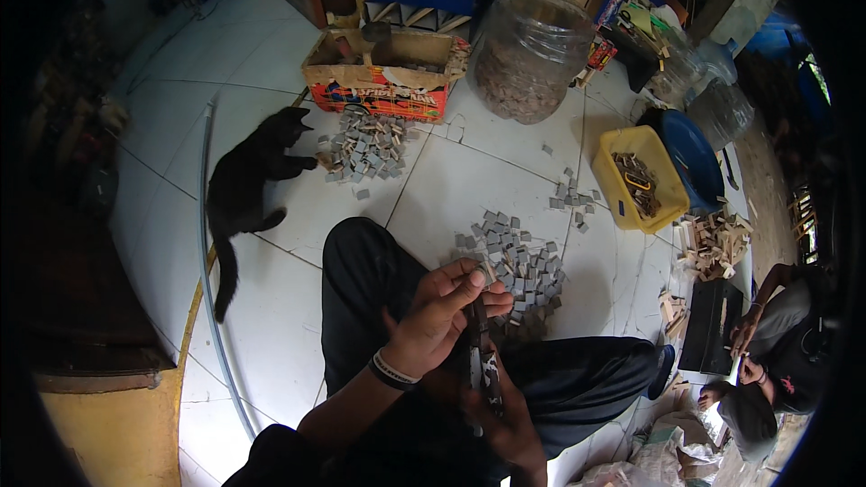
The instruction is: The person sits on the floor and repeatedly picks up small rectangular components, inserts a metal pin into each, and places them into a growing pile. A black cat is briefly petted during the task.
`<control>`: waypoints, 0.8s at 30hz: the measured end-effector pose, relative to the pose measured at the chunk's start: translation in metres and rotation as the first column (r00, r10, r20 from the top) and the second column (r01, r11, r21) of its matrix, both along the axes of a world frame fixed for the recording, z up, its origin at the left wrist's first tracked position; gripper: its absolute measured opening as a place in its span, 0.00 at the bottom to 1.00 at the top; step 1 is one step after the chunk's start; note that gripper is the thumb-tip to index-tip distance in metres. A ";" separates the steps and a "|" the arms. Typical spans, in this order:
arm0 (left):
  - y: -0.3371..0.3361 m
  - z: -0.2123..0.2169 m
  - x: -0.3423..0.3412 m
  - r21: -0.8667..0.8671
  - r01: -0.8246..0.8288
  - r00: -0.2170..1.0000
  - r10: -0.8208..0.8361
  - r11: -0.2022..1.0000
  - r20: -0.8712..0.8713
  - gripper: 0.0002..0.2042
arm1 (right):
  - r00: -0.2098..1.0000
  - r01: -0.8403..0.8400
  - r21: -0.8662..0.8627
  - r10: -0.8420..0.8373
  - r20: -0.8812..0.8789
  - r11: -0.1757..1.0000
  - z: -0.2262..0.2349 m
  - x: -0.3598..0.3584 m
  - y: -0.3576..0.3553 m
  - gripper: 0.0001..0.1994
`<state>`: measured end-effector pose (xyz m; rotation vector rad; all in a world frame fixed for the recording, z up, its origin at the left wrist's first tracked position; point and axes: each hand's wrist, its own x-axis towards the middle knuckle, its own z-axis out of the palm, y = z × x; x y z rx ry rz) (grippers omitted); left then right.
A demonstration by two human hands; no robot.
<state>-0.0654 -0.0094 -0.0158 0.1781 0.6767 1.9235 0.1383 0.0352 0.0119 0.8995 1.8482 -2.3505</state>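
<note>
Left hand point(437, 311) seemingly pinches a piece point(488, 273) near edge of grey pile point(534, 263)

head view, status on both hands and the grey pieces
Left hand pinching small piece. Right hand gripping dark slim tool. Grey pieces heaped just beyond. Black cat beside second pile, apart from hands.

On the floor point(456, 176), a block pile point(532, 266) is lying near, with a carton point(410, 108) standing far and a cat point(245, 171) occupying the left
</note>
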 end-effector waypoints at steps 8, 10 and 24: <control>-0.004 -0.001 -0.008 -0.125 -0.018 0.969 -0.014 0.992 -0.246 0.10 | 1.000 0.005 0.000 -0.005 -0.027 1.000 0.004 0.004 0.001 0.36; -0.005 -0.004 -0.009 -0.107 -0.024 0.949 -0.012 0.994 -0.315 0.09 | 0.999 -0.001 -0.044 -0.001 -0.041 0.999 0.003 0.005 0.001 0.36; -0.020 -0.023 -0.028 -0.147 0.207 0.954 -0.233 0.967 -0.188 0.12 | 0.996 -0.087 -0.037 0.087 -0.012 0.996 -0.011 0.019 0.010 0.37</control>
